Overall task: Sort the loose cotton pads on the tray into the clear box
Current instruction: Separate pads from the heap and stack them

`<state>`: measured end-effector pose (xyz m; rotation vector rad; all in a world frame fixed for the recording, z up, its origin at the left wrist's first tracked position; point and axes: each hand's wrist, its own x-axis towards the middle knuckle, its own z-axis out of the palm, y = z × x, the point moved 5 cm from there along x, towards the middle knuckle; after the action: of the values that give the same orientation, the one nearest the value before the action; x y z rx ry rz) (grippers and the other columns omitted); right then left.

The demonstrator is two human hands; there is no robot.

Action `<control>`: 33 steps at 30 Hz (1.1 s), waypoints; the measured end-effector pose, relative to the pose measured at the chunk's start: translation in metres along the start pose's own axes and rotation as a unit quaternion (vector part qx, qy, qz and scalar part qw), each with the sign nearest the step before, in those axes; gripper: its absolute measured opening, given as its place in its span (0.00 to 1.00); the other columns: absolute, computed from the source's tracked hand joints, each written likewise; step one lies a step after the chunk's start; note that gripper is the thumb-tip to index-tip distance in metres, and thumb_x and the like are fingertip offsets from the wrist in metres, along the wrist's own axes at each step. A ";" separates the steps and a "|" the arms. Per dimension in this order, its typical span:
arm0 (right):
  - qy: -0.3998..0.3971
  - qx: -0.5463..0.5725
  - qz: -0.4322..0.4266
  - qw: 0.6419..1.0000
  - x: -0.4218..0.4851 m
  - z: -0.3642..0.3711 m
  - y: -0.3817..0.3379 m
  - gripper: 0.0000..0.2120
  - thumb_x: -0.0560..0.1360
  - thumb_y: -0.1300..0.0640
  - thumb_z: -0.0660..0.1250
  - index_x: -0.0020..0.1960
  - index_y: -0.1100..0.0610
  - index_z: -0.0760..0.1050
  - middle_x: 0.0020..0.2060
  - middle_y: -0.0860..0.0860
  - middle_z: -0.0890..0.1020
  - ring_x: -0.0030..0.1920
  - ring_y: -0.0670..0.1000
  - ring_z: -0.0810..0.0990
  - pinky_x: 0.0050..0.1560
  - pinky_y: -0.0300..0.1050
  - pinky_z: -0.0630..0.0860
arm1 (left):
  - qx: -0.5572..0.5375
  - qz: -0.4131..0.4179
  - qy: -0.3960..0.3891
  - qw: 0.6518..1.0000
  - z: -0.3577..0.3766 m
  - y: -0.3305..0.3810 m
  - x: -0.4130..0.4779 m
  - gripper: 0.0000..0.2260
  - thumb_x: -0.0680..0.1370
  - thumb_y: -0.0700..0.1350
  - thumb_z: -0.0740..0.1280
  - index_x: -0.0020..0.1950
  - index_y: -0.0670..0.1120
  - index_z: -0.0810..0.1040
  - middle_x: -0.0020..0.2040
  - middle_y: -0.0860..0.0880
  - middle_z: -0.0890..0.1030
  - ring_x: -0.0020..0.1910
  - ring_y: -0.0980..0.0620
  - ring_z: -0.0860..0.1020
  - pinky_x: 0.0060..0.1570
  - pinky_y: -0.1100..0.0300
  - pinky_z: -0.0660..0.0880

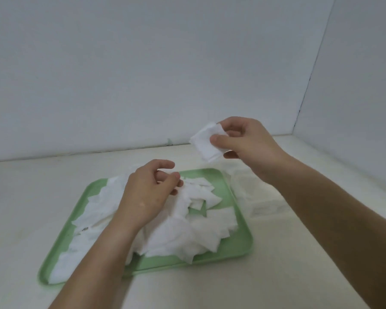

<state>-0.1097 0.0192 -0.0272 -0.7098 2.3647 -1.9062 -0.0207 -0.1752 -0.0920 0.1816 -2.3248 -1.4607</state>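
Centrally, item one: green tray, flat on the pale tabletop, toward 6 o'clock of the view.
Item two: loose cotton pads, white, square-cut, heaped and overlapping across most of the tray, thinnest at its 3 o'clock edge.
Item three: clear box, faint and see-through, on the tabletop just beside the tray at its 3 o'clock side, partly under the right forearm; contents too faint to tell.
Item four: left hand, over the heap at the tray's 12 o'clock half, fingers curled, thumb near forefinger; whether its grip has a pad cannot be told.
Item five: right hand, raised off the tabletop at 1 o'clock of the tray, grip pinching a small stack of pads between thumb and fingers.
Item six: white wall behind, at 12 o'clock.
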 end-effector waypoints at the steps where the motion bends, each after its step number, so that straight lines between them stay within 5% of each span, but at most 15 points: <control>1: 0.002 -0.019 0.002 1.000 0.000 -0.017 -0.002 0.04 0.75 0.60 0.73 0.49 0.54 0.81 0.44 0.52 0.86 0.44 0.48 0.83 0.46 0.44 0.79 | 0.008 0.006 -0.008 1.000 0.005 0.007 0.000 0.05 0.80 0.45 0.68 0.54 0.53 0.80 0.40 0.56 0.87 0.40 0.57 0.84 0.47 0.51 0.81; 6: -0.034 -0.118 0.057 0.991 -0.001 -0.081 0.011 0.07 0.74 0.66 0.71 0.51 0.58 0.82 0.44 0.58 0.84 0.45 0.51 0.82 0.50 0.47 0.79 | 0.054 0.043 -0.063 0.996 0.043 0.039 -0.003 0.07 0.79 0.46 0.68 0.47 0.56 0.84 0.42 0.58 0.85 0.41 0.61 0.81 0.41 0.60 0.77; 11: -0.055 -0.250 0.095 0.962 -0.010 -0.107 0.039 0.11 0.72 0.68 0.70 0.50 0.56 0.82 0.48 0.57 0.83 0.41 0.49 0.80 0.45 0.44 0.78 | 0.124 0.030 -0.145 0.981 0.107 0.038 -0.009 0.11 0.82 0.48 0.64 0.64 0.52 0.77 0.48 0.59 0.78 0.43 0.61 0.77 0.41 0.63 0.72; 15: -0.119 -0.349 0.086 0.926 -0.016 -0.089 0.057 0.08 0.71 0.64 0.71 0.48 0.54 0.84 0.47 0.50 0.85 0.38 0.43 0.78 0.38 0.33 0.72 | 0.087 -0.036 -0.120 0.988 0.132 0.025 -0.006 0.16 0.82 0.45 0.62 0.70 0.46 0.71 0.50 0.53 0.78 0.48 0.49 0.80 0.53 0.54 0.78; 18: -0.133 -0.430 0.070 0.890 -0.013 -0.073 0.068 0.11 0.71 0.61 0.74 0.52 0.52 0.84 0.45 0.45 0.80 0.44 0.43 0.77 0.44 0.37 0.71 | 0.046 -0.088 -0.099 0.990 0.138 0.020 -0.003 0.19 0.82 0.47 0.62 0.73 0.42 0.69 0.58 0.45 0.79 0.57 0.42 0.81 0.59 0.45 0.79; 21: -0.143 -0.445 0.073 0.881 -0.008 -0.061 0.077 0.12 0.71 0.60 0.76 0.53 0.50 0.82 0.41 0.40 0.77 0.45 0.45 0.77 0.44 0.37 0.71 | 0.025 -0.101 -0.108 0.989 0.143 0.018 -0.004 0.22 0.80 0.48 0.69 0.71 0.42 0.70 0.48 0.51 0.78 0.53 0.45 0.82 0.58 0.45 0.79; 29: -0.079 -0.477 0.044 0.874 -0.001 -0.050 0.077 0.10 0.70 0.59 0.73 0.44 0.46 0.75 0.40 0.41 0.76 0.45 0.47 0.79 0.41 0.43 0.74 | 0.051 -0.082 -0.112 0.989 0.146 0.016 -0.003 0.24 0.76 0.49 0.75 0.69 0.44 0.73 0.49 0.51 0.80 0.46 0.50 0.80 0.55 0.51 0.79; 33: -0.039 -0.489 0.068 0.869 -0.001 -0.049 0.083 0.13 0.70 0.54 0.74 0.48 0.49 0.71 0.45 0.47 0.78 0.44 0.51 0.78 0.38 0.44 0.71 | 0.048 -0.074 -0.101 0.991 0.145 0.013 -0.005 0.25 0.75 0.50 0.75 0.69 0.45 0.74 0.50 0.51 0.81 0.47 0.50 0.80 0.55 0.52 0.79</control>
<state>-0.1510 0.0775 -0.0927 -0.5618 3.1162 -0.4820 -0.0717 -0.0463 -0.1374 0.2466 -2.5964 -1.4998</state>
